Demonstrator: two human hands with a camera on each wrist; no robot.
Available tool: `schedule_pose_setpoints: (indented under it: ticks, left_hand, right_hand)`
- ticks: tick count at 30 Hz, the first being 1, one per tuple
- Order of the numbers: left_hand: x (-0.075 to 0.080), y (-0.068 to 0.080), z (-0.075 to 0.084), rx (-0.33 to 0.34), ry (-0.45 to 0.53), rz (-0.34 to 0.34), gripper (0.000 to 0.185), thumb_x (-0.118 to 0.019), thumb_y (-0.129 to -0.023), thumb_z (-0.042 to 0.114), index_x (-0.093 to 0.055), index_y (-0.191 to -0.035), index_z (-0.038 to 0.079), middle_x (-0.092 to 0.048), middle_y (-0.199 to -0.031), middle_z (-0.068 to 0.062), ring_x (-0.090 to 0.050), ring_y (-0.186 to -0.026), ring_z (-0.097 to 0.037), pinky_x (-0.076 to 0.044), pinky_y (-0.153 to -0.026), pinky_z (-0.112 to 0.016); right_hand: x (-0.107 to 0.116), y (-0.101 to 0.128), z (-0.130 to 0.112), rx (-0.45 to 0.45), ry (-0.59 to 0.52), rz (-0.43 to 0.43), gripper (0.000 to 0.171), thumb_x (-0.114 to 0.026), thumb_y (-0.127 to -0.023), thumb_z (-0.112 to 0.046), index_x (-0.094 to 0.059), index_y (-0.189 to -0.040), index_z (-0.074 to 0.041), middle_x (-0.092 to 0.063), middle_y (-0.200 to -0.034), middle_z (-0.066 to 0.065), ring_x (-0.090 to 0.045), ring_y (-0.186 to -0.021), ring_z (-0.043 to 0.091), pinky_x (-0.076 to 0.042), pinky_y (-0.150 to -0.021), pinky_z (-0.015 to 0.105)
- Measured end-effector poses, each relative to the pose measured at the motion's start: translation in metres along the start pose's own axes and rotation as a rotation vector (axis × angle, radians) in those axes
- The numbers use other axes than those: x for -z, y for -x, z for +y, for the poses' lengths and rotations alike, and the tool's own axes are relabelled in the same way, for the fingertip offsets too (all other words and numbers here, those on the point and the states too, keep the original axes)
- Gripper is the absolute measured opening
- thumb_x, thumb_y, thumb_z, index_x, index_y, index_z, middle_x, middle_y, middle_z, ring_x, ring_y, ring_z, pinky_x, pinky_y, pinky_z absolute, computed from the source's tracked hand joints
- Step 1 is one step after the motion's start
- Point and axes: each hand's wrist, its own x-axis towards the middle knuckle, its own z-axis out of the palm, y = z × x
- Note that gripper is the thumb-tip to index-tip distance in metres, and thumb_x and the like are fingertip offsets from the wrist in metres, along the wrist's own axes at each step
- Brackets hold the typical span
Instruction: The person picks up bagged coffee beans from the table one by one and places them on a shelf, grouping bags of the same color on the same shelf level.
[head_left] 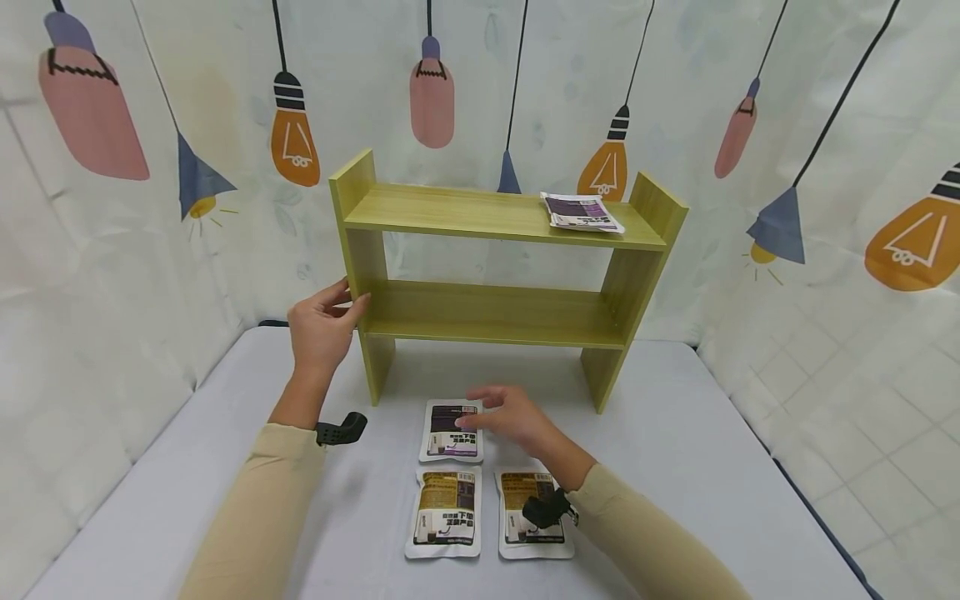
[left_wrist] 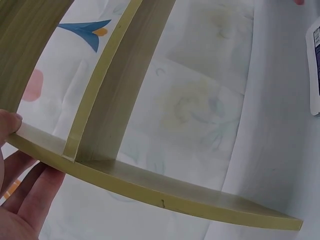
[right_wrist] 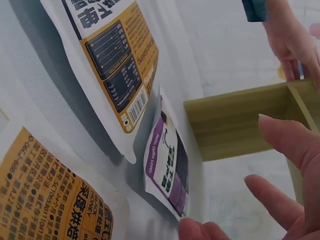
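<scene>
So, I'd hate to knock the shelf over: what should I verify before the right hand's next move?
1. Shelf held: ok, left hand grips its left side.
2. Right hand free: ok, holding nothing.
3. Purple-labelled pouch on the table grasped: not ok.
4. Top-shelf pouch lying flat: ok, near the right end.
5. Shelf fixed in place: cannot tell.

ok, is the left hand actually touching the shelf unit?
Touching. The left wrist view shows the left hand gripping the shelf unit by its side panel, thumb on the inner side, fingers against the outer side.
</scene>
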Motion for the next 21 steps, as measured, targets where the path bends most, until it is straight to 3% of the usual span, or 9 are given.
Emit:
schedule_pose_setpoints:
  ticks: [7, 10, 15, 21]
  left_hand:
    - [0.0, 0.0, 0.0, 0.002, -0.003, 0.002, 0.046, -0.077, -0.092, 0.033, -0.068, -0.136, 0.022, -0.075, -0.125, -0.01, -0.072, -0.081, -0.006, -0.055, -0.068, -0.008]
    - [-0.001, 0.001, 0.0, 0.005, 0.005, -0.002, 0.045, -0.076, -0.093, 0.033, -0.068, -0.136, 0.022, -0.074, -0.126, -0.01, -0.072, -0.081, -0.006, -0.055, -0.069, -0.009]
    - [-0.001, 0.001, 0.0, -0.002, 0.013, -0.002, 0.045, -0.076, -0.093, 0.032, -0.068, -0.136, 0.021, -0.074, -0.126, -0.01, -0.07, -0.08, -0.001, -0.056, -0.07, -0.009]
    - [0.0, 0.001, 0.001, -0.007, 0.004, -0.001, 0.045, -0.076, -0.093, 0.031, -0.067, -0.136, 0.021, -0.075, -0.123, -0.012, -0.068, -0.078, 0.003, -0.055, -0.07, -0.009]
  right_hand:
    - [-0.007, -0.007, 0.001, -0.038, 0.074, -0.073, 0.059, -0.091, -0.077, -0.026, -0.07, -0.131, -0.011, -0.06, -0.136, 0.024, -0.063, -0.109, 0.031, -0.06, -0.084, 0.046]
    - [-0.01, -0.011, 0.002, -0.051, 0.113, -0.078, 0.058, -0.091, -0.077, -0.025, -0.07, -0.13, -0.012, -0.059, -0.139, 0.021, -0.062, -0.107, 0.027, -0.059, -0.084, 0.043]
    - [-0.017, -0.017, 0.004, -0.066, 0.171, -0.04, 0.057, -0.092, -0.075, -0.023, -0.071, -0.127, -0.012, -0.053, -0.149, 0.019, -0.057, -0.124, 0.036, -0.055, -0.097, 0.05]
    - [-0.026, -0.021, 0.004, -0.097, 0.212, -0.011, 0.057, -0.094, -0.073, -0.024, -0.071, -0.124, -0.014, -0.044, -0.157, 0.021, -0.038, -0.145, 0.045, -0.042, -0.113, 0.061]
